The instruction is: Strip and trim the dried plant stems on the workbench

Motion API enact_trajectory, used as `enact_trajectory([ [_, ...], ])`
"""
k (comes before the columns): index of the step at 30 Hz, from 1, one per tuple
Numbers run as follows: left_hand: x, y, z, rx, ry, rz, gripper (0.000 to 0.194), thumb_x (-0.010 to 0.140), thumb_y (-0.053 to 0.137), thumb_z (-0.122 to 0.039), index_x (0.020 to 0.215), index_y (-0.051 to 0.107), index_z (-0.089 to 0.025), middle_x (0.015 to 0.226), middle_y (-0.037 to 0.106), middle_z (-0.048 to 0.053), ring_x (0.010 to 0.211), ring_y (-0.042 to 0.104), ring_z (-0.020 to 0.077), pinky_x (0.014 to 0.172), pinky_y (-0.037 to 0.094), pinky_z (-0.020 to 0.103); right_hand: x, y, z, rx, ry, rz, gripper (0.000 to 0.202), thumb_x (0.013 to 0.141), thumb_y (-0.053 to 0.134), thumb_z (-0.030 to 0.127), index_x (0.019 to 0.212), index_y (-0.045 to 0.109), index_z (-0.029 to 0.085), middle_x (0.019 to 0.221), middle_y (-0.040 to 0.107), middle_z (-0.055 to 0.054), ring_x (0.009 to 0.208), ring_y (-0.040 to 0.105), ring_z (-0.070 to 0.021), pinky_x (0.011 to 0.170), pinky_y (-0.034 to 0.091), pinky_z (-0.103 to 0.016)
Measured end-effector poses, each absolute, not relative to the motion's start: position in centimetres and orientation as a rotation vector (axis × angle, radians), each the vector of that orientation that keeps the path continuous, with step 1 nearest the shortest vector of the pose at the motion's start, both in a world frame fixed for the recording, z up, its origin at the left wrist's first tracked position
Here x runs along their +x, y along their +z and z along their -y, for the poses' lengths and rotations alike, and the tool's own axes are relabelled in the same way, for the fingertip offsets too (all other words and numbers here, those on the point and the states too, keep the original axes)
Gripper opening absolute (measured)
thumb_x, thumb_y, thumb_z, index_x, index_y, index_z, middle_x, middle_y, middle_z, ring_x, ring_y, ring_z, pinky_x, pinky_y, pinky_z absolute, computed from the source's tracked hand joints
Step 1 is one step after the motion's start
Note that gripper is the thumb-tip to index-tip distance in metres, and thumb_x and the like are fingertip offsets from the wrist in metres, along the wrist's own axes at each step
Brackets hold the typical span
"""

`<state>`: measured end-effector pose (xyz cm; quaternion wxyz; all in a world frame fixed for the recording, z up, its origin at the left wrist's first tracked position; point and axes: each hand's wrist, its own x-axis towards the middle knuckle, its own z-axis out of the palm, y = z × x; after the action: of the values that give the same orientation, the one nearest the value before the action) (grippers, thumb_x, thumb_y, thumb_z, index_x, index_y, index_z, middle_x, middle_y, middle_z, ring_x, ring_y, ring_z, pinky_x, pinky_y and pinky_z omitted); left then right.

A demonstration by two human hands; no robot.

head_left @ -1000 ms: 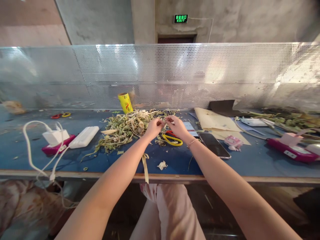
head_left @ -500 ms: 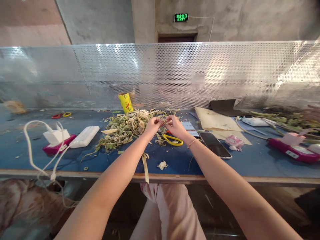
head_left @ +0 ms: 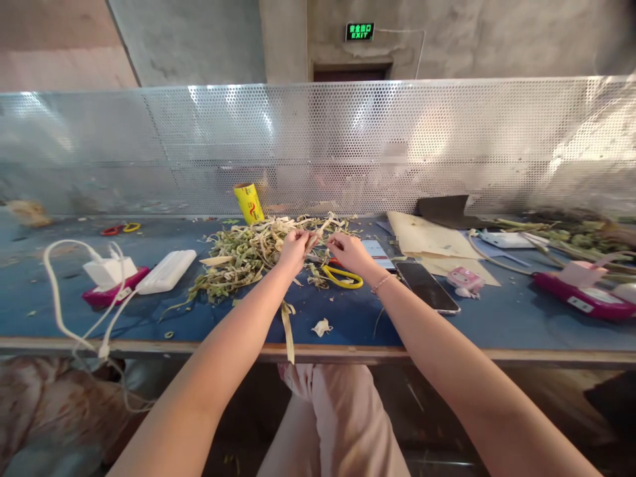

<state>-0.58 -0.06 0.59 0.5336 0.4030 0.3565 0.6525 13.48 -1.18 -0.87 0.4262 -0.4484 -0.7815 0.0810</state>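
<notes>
Left hand [head_left: 295,248] is pinching a pale stem [head_left: 322,232] between thumb and fingers; the stem is slanting up and away over the right side of the heap [head_left: 238,255]. Right hand [head_left: 352,249] is hovering just beside it, fingertips drawn together; cannot tell whether they are gripping anything (the tips are too small to read). A thin bracelet [head_left: 381,283] is circling the right wrist.

The heap, green and straw-coloured, is spreading left of and behind the left hand. A yellow tube [head_left: 249,204] is standing at its back, leaning slightly. Scissors [head_left: 350,285] are lying below the right hand, yellow loop toward the near edge. A lit phone [head_left: 378,256] is showing partly behind the right hand; a dark phone [head_left: 428,289] is lying right of the wrist, with a pink case [head_left: 465,282] just beside it.

Nearer the body, a scrap [head_left: 322,327] is resting on the blue table [head_left: 348,331], and a dry strip [head_left: 288,331] is hanging over the edge.

Farther left, a power bank [head_left: 167,271] is lying beside a magenta socket [head_left: 104,296]. Farther right, paper [head_left: 427,235] is lying flat, with more plants [head_left: 571,238] beyond. A perforated screen [head_left: 199,146] is closing off the back.
</notes>
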Motion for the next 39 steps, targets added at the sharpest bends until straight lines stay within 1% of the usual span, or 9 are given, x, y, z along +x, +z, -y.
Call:
enact_trajectory([
  [4,-0.8,0.7,-0.2,0.910,1.577,-0.858,0.016,0.080,0.040,-0.006,0.067,0.041,-0.016,0.059,0.057,-0.001,0.063,0.063,0.0095,0.073,0.050,0.028,13.5,-0.4,1.6,-1.127,0.200,1.958,0.017,0.078,0.045,0.028,0.072,0.056,0.017,0.049,0.043,0.005,0.047,0.034,-0.0085,0.052,0.027,-0.021],
  [8,-0.9,0.3,-0.7,0.922,1.645,-0.824,0.013,0.082,0.039,-0.011,0.071,0.038,-0.018,0.066,0.057,-0.002,0.065,0.064,0.0112,0.070,0.051,0.029,13.3,0.2,2.2,-1.112,0.195,1.954,0.017,0.077,0.044,0.026,0.069,0.055,0.017,0.050,0.043,0.004,0.049,0.036,-0.0086,0.055,0.028,-0.021],
  [12,-1.0,0.1,-0.9,0.920,1.713,-0.906,0.013,0.081,0.038,-0.011,0.072,0.035,-0.020,0.066,0.054,-0.004,0.061,0.062,0.0106,0.065,0.051,0.028,12.9,0.4,2.6,-1.035,0.244,2.053,0.015,0.077,0.044,0.024,0.067,0.052,0.017,0.055,0.046,0.004,0.054,0.040,-0.0090,0.058,0.030,-0.020],
  [21,-0.7,0.2,-0.5,0.942,1.728,-1.076,0.012,0.080,0.040,-0.013,0.071,0.037,-0.020,0.053,0.046,-0.004,0.052,0.058,0.0125,0.056,0.047,0.027,12.8,1.0,3.2,-0.891,0.417,2.168,0.014,0.077,0.043,0.024,0.065,0.046,0.017,0.059,0.045,0.003,0.059,0.040,-0.0089,0.061,0.031,-0.021],
  [24,-0.5,0.1,-0.5,0.951,1.737,-1.080,0.013,0.080,0.040,-0.010,0.071,0.037,-0.019,0.056,0.047,-0.004,0.049,0.056,0.0111,0.054,0.046,0.026,13.0,1.0,3.2,-0.818,0.528,2.177,0.016,0.077,0.044,0.028,0.066,0.046,0.017,0.061,0.043,0.003,0.059,0.039,-0.0088,0.060,0.032,-0.022],
  [27,-0.6,0.0,-0.7,0.965,1.731,-1.056,0.012,0.080,0.040,-0.011,0.072,0.037,-0.019,0.057,0.048,-0.005,0.043,0.051,0.0079,0.046,0.040,0.021,13.2,0.8,2.9,-0.783,0.610,2.156,0.019,0.077,0.045,0.032,0.065,0.046,0.017,0.061,0.041,0.003,0.058,0.037,-0.0085,0.058,0.032,-0.022],
  [33,-1.0,0.0,-0.9,1.100,1.709,-0.933,0.013,0.081,0.045,-0.021,0.072,0.036,-0.019,0.057,0.047,-0.007,0.033,0.035,0.0018,0.036,0.025,0.018,13.3,0.0,2.1,-1.012,0.442,1.763,0.020,0.076,0.044,0.034,0.066,0.048,0.018,0.053,0.036,0.005,0.051,0.033,-0.0084,0.052,0.028,-0.023],
  [35,-1.1,-0.1,-0.9,1.137,1.700,-0.888,0.015,0.080,0.048,-0.022,0.072,0.036,-0.019,0.058,0.047,-0.007,0.032,0.031,0.0007,0.036,0.023,0.017,13.5,-0.2,1.7,-1.108,0.376,1.694,0.020,0.076,0.043,0.035,0.068,0.050,0.018,0.053,0.039,0.004,0.051,0.035,-0.0093,0.053,0.030,-0.023],
  [39,-1.6,-0.1,-1.4,1.090,1.708,-0.949,0.016,0.081,0.046,-0.023,0.071,0.034,-0.020,0.055,0.048,-0.008,0.031,0.029,0.0014,0.036,0.021,0.017,14.3,-0.2,1.0,-1.230,0.161,1.719,0.017,0.074,0.044,0.030,0.075,0.055,0.018,0.077,0.055,-0.004,0.070,0.049,-0.0139,0.068,0.039,-0.027],
])
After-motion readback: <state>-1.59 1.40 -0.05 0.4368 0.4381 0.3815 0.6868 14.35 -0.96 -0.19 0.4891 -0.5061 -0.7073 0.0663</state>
